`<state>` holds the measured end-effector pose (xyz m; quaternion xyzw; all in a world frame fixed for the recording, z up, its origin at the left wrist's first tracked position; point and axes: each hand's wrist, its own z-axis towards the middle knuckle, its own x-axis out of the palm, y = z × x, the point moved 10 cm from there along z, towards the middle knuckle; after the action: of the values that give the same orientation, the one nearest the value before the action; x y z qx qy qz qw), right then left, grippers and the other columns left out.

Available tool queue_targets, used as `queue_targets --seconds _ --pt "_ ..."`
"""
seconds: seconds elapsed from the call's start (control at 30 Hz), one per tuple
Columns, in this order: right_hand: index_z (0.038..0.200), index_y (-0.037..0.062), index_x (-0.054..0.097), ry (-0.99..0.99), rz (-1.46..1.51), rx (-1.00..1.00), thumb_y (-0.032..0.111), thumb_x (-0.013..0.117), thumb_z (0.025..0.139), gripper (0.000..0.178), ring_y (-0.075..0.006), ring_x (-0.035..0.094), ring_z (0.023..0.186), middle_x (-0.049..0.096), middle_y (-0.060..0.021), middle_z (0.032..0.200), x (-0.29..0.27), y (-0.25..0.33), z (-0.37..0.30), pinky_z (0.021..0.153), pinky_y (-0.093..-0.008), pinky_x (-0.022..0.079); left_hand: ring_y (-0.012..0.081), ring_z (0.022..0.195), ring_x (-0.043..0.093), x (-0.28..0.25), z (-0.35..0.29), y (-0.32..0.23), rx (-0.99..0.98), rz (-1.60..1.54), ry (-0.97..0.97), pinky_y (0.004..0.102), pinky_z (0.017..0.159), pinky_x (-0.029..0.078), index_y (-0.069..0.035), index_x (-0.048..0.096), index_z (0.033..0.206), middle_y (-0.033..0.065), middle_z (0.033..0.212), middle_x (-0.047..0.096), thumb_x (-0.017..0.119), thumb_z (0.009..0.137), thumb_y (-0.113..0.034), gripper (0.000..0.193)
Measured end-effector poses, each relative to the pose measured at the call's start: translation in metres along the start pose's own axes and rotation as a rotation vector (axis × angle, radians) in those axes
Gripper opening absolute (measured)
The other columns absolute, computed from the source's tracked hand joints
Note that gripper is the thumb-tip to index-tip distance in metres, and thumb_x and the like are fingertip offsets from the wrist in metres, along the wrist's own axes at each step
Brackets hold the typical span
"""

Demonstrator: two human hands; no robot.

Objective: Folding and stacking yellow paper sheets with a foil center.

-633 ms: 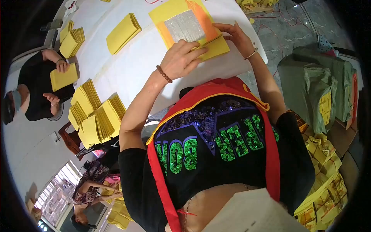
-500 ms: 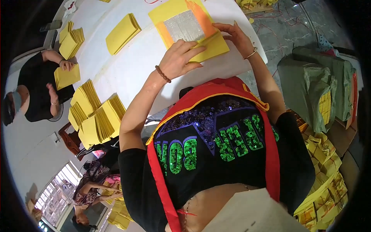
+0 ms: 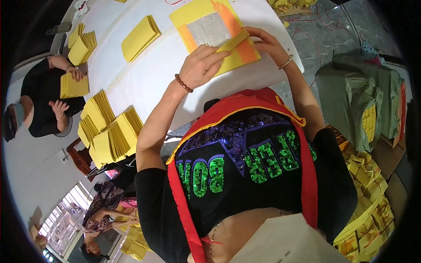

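Observation:
A stack of yellow paper sheets [image 3: 184, 16] lies on the table before me, its top printed with orange and a silver foil square [image 3: 208, 29]. Across its nearer half runs a narrow folded strip of yellow paper [image 3: 234, 41]. My left hand [image 3: 202, 65] has its fingertips closed on the strip's left end. At the other end, my right hand [image 3: 265, 42] pinches the strip between thumb and fingers. Beneath the strip, an orange band shows near the front edge.
On the white table [image 3: 144, 83], a folded yellow paper bundle [image 3: 141, 38] lies to the left, with several fanned bundles [image 3: 116, 136] at the edge. Across there, a co-worker [image 3: 48, 96] handles yellow paper. Green wrapped sacks [image 3: 346, 96] stand on the right-hand floor.
The folded strip has shifted away from me across the sheet, with both hands on it, uncovering orange near the front edge. The co-worker's lower hand has opened out.

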<state>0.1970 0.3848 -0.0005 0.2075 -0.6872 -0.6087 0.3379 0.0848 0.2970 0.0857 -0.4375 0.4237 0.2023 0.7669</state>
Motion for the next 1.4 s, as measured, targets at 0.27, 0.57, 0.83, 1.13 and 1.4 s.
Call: queue_targets --seconds 0.27,0.57,0.83,1.13,1.4 --pt "0.097 0.0041 0.059 0.067 -0.651 -0.304 0.005 0.063 0.073 0.024 -0.0162 0.044 0.102 0.045 -0.0038 0.104 0.006 0.026 0.017 0.089 -0.0283 0.036 0.0292 0.103 0.047 -0.015 -0.012 0.01 -0.19 -0.32 0.026 0.0382 0.089 0.035 -0.008 0.028 0.133 0.0133 0.112 0.053 0.07 0.067 -0.033 0.082" --pt "0.087 0.0075 0.062 0.039 -0.755 -0.326 0.005 0.065 0.069 0.019 -0.0195 0.045 0.107 0.047 -0.0041 0.11 0.008 0.028 0.021 0.091 -0.0327 0.035 0.0251 0.105 0.046 -0.018 -0.038 0.051 -0.184 0.108 -0.175 0.0353 0.088 0.034 -0.012 0.059 0.104 0.0047 0.112 0.053 0.054 0.072 -0.002 0.033" --pt "0.091 0.015 0.06 0.269 -1.035 -0.403 0.002 0.063 0.063 0.031 -0.0195 0.046 0.113 0.057 -0.0007 0.108 0.043 0.069 0.006 0.095 -0.0403 0.029 0.0234 0.096 0.05 -0.035 -0.046 0.028 -0.17 0.125 -0.232 0.0343 0.078 0.036 -0.012 0.058 0.103 0.0052 0.103 0.056 0.045 0.067 0.005 0.041" --pt "0.094 0.0062 0.06 0.047 -0.677 -0.042 0.016 0.059 0.079 0.018 -0.013 0.054 0.067 0.06 -0.0027 0.076 0.029 0.05 0.019 0.066 -0.0268 0.039 0.0281 0.066 0.055 -0.021 -0.061 0.074 -0.696 -0.218 -0.263 0.0353 0.059 0.042 -0.006 0.058 0.101 0.0149 0.076 0.058 0.049 0.084 -0.017 0.022" --pt "0.091 0.0004 0.058 -0.418 -0.559 0.028 0.024 0.063 0.078 0.027 -0.006 0.047 0.052 0.056 -0.003 0.062 0.003 0.03 0.029 0.048 -0.0221 0.038 0.0146 0.052 0.047 0.002 -0.07 0.126 -1.023 -0.607 -0.338 0.03 0.052 0.04 -0.003 0.058 0.099 0.008 0.06 0.054 0.053 0.083 -0.022 0.025"
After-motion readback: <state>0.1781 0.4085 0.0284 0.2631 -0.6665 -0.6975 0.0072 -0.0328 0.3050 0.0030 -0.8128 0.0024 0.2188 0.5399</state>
